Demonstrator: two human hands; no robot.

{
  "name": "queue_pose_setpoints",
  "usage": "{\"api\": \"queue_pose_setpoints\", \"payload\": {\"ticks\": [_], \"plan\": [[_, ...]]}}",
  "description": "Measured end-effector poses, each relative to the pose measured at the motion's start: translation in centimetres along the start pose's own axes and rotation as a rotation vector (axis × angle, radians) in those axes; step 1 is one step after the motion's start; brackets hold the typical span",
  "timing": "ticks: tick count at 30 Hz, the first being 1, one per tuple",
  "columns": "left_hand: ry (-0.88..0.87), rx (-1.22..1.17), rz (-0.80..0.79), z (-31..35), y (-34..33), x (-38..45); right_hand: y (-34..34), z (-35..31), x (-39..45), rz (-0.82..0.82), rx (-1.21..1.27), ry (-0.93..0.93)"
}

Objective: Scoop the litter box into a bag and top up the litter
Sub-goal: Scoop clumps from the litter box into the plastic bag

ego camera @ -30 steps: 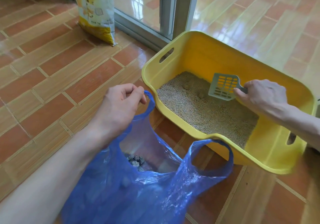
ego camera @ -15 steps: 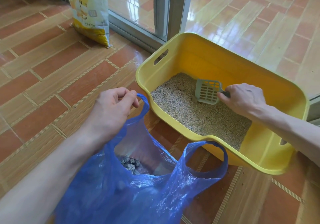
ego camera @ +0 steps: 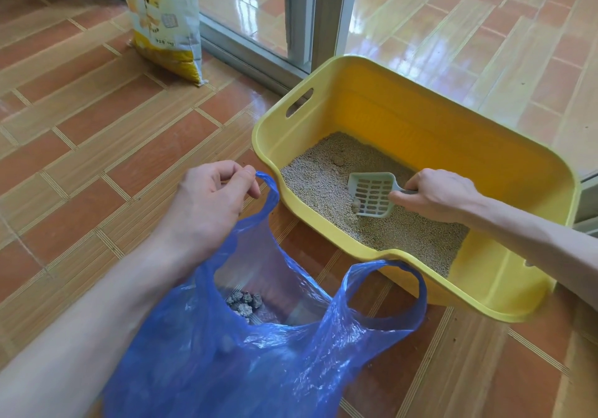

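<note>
A yellow litter box (ego camera: pixel 404 120) sits on the tiled floor, its bottom covered with beige litter (ego camera: pixel 317 188). My right hand (ego camera: pixel 437 196) grips the handle of a pale slotted scoop (ego camera: pixel 372 194), whose front edge is down in the litter beside a small clump (ego camera: pixel 356 205). Another clump (ego camera: pixel 338 160) lies farther back. My left hand (ego camera: pixel 210 204) pinches one handle of a blue plastic bag (ego camera: pixel 259 353) and holds it open in front of the box. Several grey clumps (ego camera: pixel 242 302) lie at the bag's bottom.
A white and yellow litter sack (ego camera: pixel 165 19) stands upright at the back left against a sliding glass door frame (ego camera: pixel 304 13). Glossy tiled floor continues beyond the door track. The box's far right end lies next to the door track (ego camera: pixel 587 188).
My right hand has drawn the scoop from the back of the box toward the near wall and lowered its edge into the litter. My left hand still holds the bag handle.
</note>
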State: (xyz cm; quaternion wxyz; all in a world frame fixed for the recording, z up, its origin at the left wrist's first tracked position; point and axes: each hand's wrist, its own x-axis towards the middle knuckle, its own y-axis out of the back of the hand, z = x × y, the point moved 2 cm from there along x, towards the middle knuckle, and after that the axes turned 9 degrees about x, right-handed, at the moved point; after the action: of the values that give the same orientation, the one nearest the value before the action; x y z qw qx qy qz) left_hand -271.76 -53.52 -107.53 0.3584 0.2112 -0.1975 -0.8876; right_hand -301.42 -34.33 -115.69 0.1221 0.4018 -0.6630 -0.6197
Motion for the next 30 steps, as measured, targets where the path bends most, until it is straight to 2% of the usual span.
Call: {"api": "queue_pose_setpoints", "payload": {"ticks": [5, 12, 20, 30], "plan": [[0.0, -0.006, -0.002, -0.1, 0.1, 0.0, -1.2, 0.1, -0.1, -0.117, 0.181, -0.05], [-0.006, 0.008, 0.005, 0.0, 0.0, 0.0, -2.4, -0.6, -0.8, -0.187, 0.384, -0.072], [-0.005, 0.006, 0.001, 0.2, -0.4, 0.1, -3.5, -0.6, -1.4, -0.185, 0.565, -0.109], [-0.007, 0.006, -0.016, 0.3, -0.7, 0.3, -2.8, -0.2, -1.4, -0.128, 0.658, -0.017]]}}
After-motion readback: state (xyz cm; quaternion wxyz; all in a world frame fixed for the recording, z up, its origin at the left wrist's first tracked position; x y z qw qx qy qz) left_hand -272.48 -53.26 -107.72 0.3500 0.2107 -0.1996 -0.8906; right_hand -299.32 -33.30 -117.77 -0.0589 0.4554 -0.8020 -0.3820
